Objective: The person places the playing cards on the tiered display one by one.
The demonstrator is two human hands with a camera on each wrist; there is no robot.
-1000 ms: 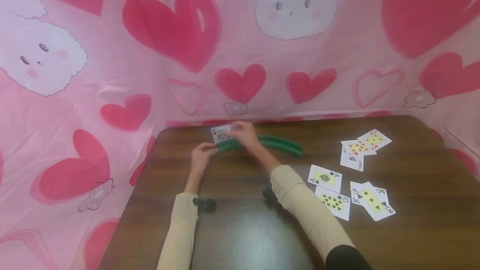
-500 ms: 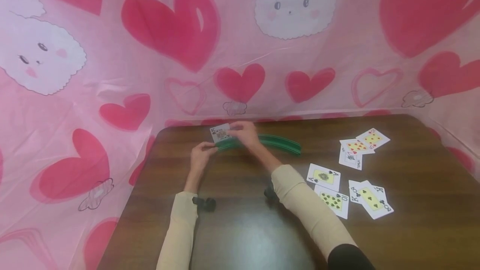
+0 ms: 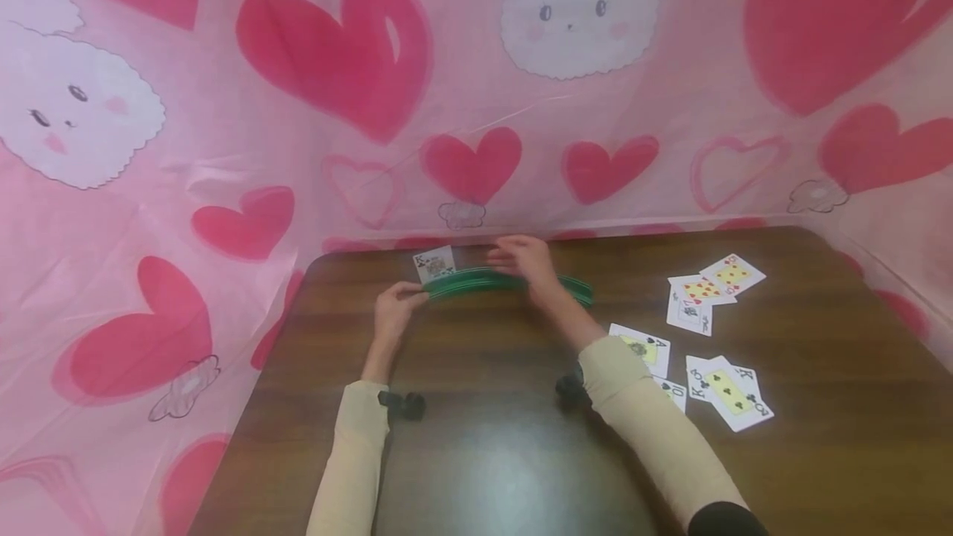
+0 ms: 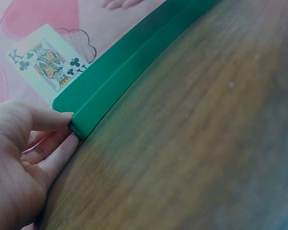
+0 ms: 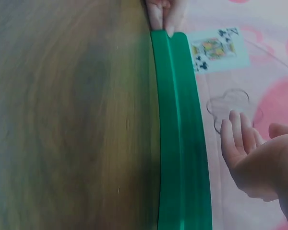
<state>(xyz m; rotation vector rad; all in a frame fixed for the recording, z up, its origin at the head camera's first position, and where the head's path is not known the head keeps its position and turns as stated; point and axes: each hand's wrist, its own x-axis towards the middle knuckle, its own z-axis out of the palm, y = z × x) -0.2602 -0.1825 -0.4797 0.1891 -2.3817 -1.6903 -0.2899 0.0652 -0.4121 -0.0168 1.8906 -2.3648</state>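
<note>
A curved green card holder [image 3: 476, 280] lies near the far side of the table. Its left end is pinched between thumb and fingers of my left hand [image 4: 19, 148]. The king of clubs [image 4: 50, 62] stands upright in the holder close to that end, tilted a little. My right hand [image 5: 257, 160] hovers over the middle of the holder with relaxed fingers and nothing in them, apart from the card. In the head view the right hand [image 3: 524, 263] hides part of the holder.
At the right lie face-up cards: a fanned group [image 3: 700, 290] farther back and an overlapping pair [image 3: 730, 391] nearer. The ace of spades [image 3: 646, 349] and a ten [image 3: 676, 394] are partly covered by my right sleeve [image 3: 655, 428]. A pink heart-print cloth [image 3: 551, 122] hangs behind the table.
My right hand has let go of the king of clubs and moved to the right along the holder. The card stays standing. My left hand keeps its grip.
</note>
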